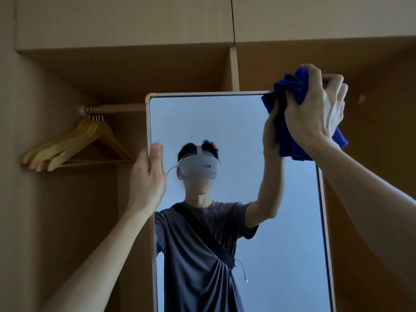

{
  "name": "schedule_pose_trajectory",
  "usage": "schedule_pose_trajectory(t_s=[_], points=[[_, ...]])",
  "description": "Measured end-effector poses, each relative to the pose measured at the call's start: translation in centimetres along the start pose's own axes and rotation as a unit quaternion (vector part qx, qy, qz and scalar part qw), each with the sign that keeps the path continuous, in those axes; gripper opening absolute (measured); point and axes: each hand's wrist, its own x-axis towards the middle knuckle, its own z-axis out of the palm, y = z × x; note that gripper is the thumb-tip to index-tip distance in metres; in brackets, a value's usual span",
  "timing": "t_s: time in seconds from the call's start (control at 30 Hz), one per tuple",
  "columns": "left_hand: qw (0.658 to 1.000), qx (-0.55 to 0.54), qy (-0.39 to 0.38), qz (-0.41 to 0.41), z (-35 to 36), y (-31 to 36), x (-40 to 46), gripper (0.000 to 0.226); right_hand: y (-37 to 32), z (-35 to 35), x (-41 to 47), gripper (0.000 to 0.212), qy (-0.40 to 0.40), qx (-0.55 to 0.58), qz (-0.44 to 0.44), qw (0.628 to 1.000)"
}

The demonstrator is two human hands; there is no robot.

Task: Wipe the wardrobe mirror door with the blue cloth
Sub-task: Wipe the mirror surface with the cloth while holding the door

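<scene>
The right hand (315, 113) is raised high, its fingers curled tightly around a bunched blue cloth (292, 140). The cloth is pressed against the upper right corner of the mirror door (236, 122), with folds sticking out above the fist and a longer flap hanging below the wrist. Part of the cloth overlaps the top edge of the mirror's frame.

The left hand (149, 176) is lower and grips the mirror's left edge, with the thumb lying on the front of the frame and the fingers wrapped behind it out of sight. Both forearms are bare and reach up from the bottom corners of the view.

The mirror is tall and narrow, with a thin pale frame and a brass-coloured fitting (150, 97) at its top left corner. Its glass reflects the person wearing a white headset, a dark short-sleeved shirt and a black strap across the chest, with one arm lifted to the cloth.

Behind and around the mirror is an open wardrobe (112, 70) in light brown wood, with closed upper cabinets above. To the left, a hanging rail (117, 108) carries several empty wooden hangers (74, 145) bunched close together near the wardrobe's side wall.
</scene>
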Motion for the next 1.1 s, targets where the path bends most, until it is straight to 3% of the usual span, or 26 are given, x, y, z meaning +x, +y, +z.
schedule_pose_trajectory(t_s=[0.17, 0.3, 0.47, 0.57, 0.77, 0.93, 1.1], points=[[1.0, -0.006, -0.003, -0.018, -0.1, 0.2, 0.0, 0.065, -6.4, 2.4, 0.8, 0.047, -0.091, -0.006, -0.121, 0.989], [1.0, -0.017, 0.004, -0.008, -0.1, -0.2, 0.3, 0.073, -14.4, 4.9, -0.6, 0.045, -0.217, 0.017, -0.263, 0.94], [1.0, -0.015, 0.02, 0.016, -0.1, -0.8, 0.9, 0.052, -22.1, 6.6, -1.9, 0.033, -0.27, -0.035, -0.367, 0.89], [1.0, -0.003, 0.023, 0.02, -0.1, -0.9, 1.1, 0.046, -22.4, 6.7, -0.8, 0.028, -0.29, -0.063, -0.377, 0.877], [1.0, -0.007, 0.011, 0.016, -0.2, -0.2, 0.5, 0.044, -17.1, 6.1, 1.6, 0.021, -0.335, 0.012, -0.325, 0.885], [1.0, -0.006, 0.012, 0.004, -0.2, -0.3, 0.3, 0.026, -10.4, 2.9, 3.9, 0.033, -0.344, -0.025, -0.263, 0.901], [1.0, 0.004, 0.013, 0.006, 0.0, 0.1, 0.3, 0.042, -10.7, 3.3, 2.9, 0.047, -0.286, -0.043, -0.243, 0.926]])
